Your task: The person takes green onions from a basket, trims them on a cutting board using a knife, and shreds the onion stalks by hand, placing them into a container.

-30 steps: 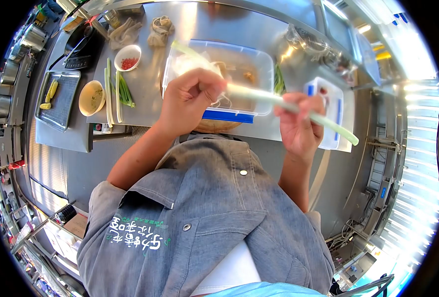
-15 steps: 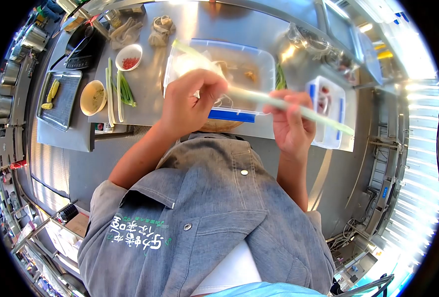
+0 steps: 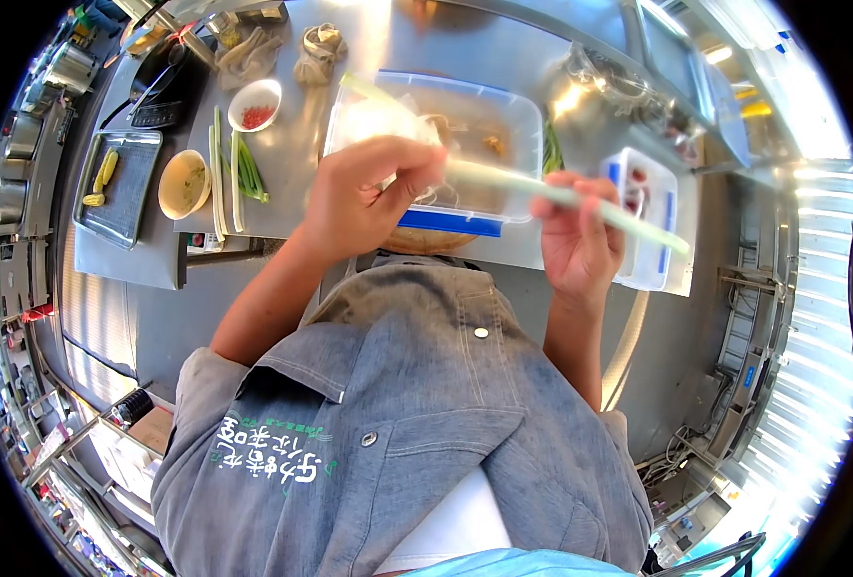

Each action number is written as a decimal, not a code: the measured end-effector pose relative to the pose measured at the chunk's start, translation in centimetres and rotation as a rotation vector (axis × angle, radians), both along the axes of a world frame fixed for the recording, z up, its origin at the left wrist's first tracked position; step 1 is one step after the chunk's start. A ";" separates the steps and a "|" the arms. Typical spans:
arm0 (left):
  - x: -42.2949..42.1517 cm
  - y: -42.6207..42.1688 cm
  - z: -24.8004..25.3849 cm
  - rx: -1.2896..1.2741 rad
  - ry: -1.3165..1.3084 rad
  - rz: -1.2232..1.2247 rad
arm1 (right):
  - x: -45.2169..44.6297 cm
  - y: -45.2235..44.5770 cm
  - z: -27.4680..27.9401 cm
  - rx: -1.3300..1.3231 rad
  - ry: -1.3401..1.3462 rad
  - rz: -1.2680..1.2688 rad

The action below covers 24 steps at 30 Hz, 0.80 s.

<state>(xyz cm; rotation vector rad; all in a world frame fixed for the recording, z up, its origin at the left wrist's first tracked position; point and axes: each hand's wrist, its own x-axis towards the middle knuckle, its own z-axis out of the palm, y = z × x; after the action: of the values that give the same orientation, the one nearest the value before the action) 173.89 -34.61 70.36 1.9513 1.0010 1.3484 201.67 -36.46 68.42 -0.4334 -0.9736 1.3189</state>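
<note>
A long pale green stalk (image 3: 503,179), like a leek or large scallion, is stretched across both hands above a clear plastic tub (image 3: 539,120) with a blue-edged rim. My left hand (image 3: 367,190) pinches it near its upper left part. Farther right, my right hand (image 3: 580,229) has its fingers closed round the stalk, whose tip sticks out beyond them. Inside the tub lie a whitish bag-like item and thin pale roots, partly hidden by my left hand. The stalk is blurred.
On the left are a white bowl (image 3: 255,105) of red pieces, a cream bowl (image 3: 185,184), scallions (image 3: 246,176) and a tray (image 3: 120,190) with yellow items. Crumpled cloths (image 3: 319,54) lie behind. A smaller tub (image 3: 649,216) stands right, near clear plastic wrapping (image 3: 595,79).
My right hand shifts slightly left, then back right along the stalk. Both hands still hold it. The whole view moves slightly.
</note>
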 end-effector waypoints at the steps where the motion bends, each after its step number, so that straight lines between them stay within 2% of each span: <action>1: 0.0 0.0 0.0 -0.001 -0.001 0.001 | -0.1 0.0 -0.1 -0.001 -0.001 0.001; 4: 0.1 0.2 -0.1 0.070 0.116 0.063 | -0.3 0.1 -0.3 -0.045 0.010 -0.002; 6: 0.2 0.3 -0.4 -0.163 0.059 0.078 | -0.4 0.1 -0.5 -0.046 -0.011 -0.030; 7: 0.2 0.2 -0.2 -0.164 0.060 0.078 | -0.4 0.2 -0.5 -0.047 -0.010 -0.030; 9: 0.2 0.1 0.3 -0.506 -0.268 -0.055 | -0.3 0.2 -0.7 -0.065 0.001 -0.065; 13: 0.2 -0.1 -0.7 -0.343 -0.148 -0.079 | 0.0 0.2 -1.0 -0.059 0.016 -0.074; 18: 0.0 0.0 -0.6 -0.055 -0.003 0.020 | -0.4 0.0 -1.0 -0.056 0.049 -0.043; 22: -0.3 0.2 -0.8 -0.152 0.032 0.034 | -0.6 -0.2 -1.0 -0.030 0.023 -0.030; 24: -0.3 0.3 -1.0 -0.320 0.021 0.035 | -0.5 -0.2 -1.1 0.009 -0.029 -0.040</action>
<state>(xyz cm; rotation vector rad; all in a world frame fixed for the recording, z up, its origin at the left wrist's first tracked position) 173.62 -34.26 69.35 1.7178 1.1849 1.1091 201.16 -36.66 67.34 -0.4636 -0.9901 1.2751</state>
